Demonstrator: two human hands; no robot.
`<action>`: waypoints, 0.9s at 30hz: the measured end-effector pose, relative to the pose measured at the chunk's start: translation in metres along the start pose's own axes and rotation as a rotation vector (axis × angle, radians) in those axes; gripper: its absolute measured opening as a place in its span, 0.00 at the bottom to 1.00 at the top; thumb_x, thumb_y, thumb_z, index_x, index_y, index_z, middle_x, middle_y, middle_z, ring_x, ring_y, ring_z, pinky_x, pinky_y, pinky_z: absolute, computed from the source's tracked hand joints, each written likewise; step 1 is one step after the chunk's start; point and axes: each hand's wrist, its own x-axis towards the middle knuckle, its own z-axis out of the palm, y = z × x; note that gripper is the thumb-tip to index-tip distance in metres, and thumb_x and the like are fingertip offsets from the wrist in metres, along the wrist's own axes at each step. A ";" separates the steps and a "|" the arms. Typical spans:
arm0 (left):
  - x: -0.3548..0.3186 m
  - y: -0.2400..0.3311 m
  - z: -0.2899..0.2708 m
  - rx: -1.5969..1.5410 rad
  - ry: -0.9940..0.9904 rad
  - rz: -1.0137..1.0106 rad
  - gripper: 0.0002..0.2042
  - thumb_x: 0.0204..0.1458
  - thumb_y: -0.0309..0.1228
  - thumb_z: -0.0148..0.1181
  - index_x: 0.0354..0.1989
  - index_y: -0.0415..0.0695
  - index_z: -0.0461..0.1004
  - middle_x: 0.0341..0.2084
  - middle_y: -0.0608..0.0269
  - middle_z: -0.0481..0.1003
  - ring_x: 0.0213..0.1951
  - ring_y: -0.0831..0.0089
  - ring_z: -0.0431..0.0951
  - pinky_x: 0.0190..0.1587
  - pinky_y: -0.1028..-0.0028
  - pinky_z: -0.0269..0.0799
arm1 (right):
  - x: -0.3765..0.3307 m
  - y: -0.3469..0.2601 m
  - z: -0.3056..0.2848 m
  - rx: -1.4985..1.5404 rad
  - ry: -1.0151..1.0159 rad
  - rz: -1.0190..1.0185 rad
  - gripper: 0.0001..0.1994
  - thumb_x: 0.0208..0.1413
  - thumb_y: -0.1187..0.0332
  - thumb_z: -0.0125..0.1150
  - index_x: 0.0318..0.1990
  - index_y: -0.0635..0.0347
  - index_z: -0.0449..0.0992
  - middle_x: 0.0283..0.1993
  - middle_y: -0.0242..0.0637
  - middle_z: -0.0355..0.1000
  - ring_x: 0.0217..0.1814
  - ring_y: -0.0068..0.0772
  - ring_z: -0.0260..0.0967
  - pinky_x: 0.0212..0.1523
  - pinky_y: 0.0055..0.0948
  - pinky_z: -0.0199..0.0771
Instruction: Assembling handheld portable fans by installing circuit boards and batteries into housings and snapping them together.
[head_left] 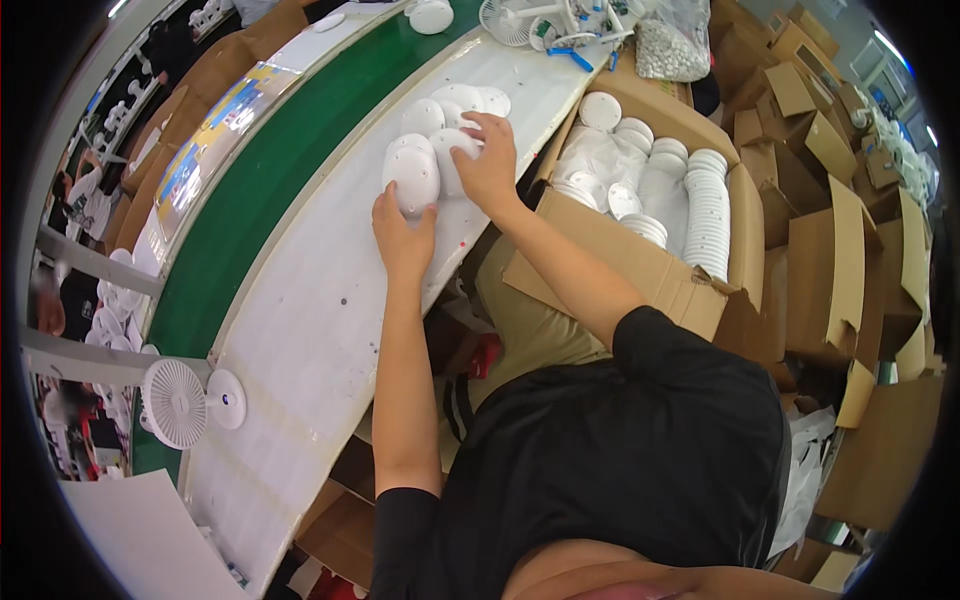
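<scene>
Both hands are on a cluster of round white plastic discs point(440, 140) lying on the white worktable point(300, 320), up around 11 o'clock. The left hand point(402, 235) grips the nearest disc by its lower edge, fingers curled around it. The right hand point(490, 165) lies spread on top of the next discs, pressing down rather than clenching. At 2 o'clock an open brown cardboard box point(640, 265) holds stacks of the same discs. A small white desk fan point(185, 400) sits at 8 o'clock.

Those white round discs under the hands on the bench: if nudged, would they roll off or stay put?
The white discs lie flat, domed side up, so they would probably slide, not roll. They look like rigid, light plastic. The left hand and right hand rest on them.
</scene>
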 end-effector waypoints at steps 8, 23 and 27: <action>-0.012 0.018 0.026 0.045 0.036 -0.106 0.33 0.52 0.38 0.63 0.66 0.42 0.60 0.63 0.43 0.62 0.59 0.47 0.65 0.62 0.57 0.61 | 0.043 -0.015 -0.046 0.083 0.086 0.054 0.22 0.45 0.83 0.59 0.51 0.60 0.72 0.53 0.43 0.62 0.48 0.39 0.72 0.51 0.32 0.73; -0.096 -0.026 0.000 0.052 0.308 0.132 0.37 0.43 0.25 0.57 0.67 0.38 0.57 0.66 0.38 0.56 0.64 0.47 0.59 0.66 0.56 0.55 | -0.080 0.005 0.034 -0.195 -0.231 -0.303 0.20 0.41 0.76 0.62 0.47 0.54 0.76 0.55 0.39 0.67 0.55 0.41 0.66 0.57 0.36 0.60; -0.136 -0.017 -0.016 0.093 0.202 0.096 0.36 0.42 0.27 0.58 0.66 0.38 0.59 0.66 0.39 0.57 0.65 0.45 0.59 0.67 0.56 0.54 | 0.059 0.062 -0.043 -0.501 0.233 -0.447 0.23 0.46 0.69 0.63 0.53 0.63 0.71 0.52 0.49 0.70 0.52 0.52 0.68 0.58 0.44 0.66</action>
